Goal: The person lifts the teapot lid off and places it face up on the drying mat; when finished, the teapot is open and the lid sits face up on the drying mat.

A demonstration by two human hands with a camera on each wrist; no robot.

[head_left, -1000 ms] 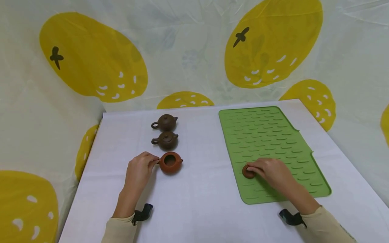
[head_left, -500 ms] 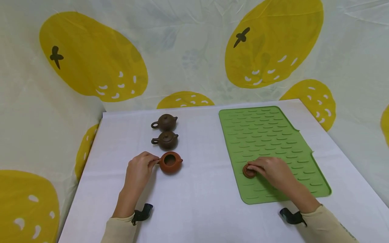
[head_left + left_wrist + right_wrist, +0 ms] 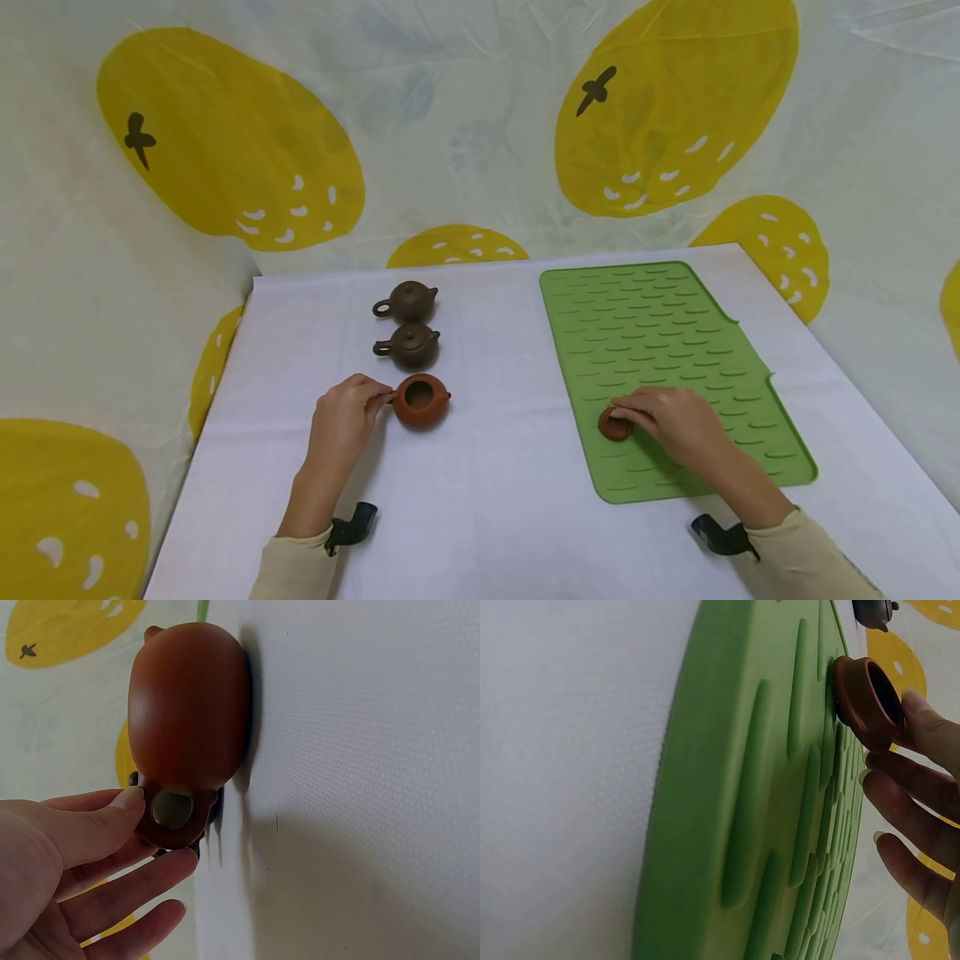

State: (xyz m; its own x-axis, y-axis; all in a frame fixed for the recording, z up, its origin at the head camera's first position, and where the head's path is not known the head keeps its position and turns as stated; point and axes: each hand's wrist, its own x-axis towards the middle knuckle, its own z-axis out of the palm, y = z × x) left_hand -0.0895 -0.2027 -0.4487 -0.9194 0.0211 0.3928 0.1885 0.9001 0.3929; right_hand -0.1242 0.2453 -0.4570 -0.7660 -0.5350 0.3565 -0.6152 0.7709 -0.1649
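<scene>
- The left hand [image 3: 343,421] pinches the handle of the orange teapot [image 3: 421,402], which stands lidless on the white table [image 3: 487,500], left of centre.
- The right hand [image 3: 671,425] holds the orange lid [image 3: 615,426] upside down on the near part of the green mat [image 3: 660,350], fingertips on its rim.
- Two dark brown teapots [image 3: 408,347] [image 3: 407,302] stand just beyond the orange one, lids on.
</scene>
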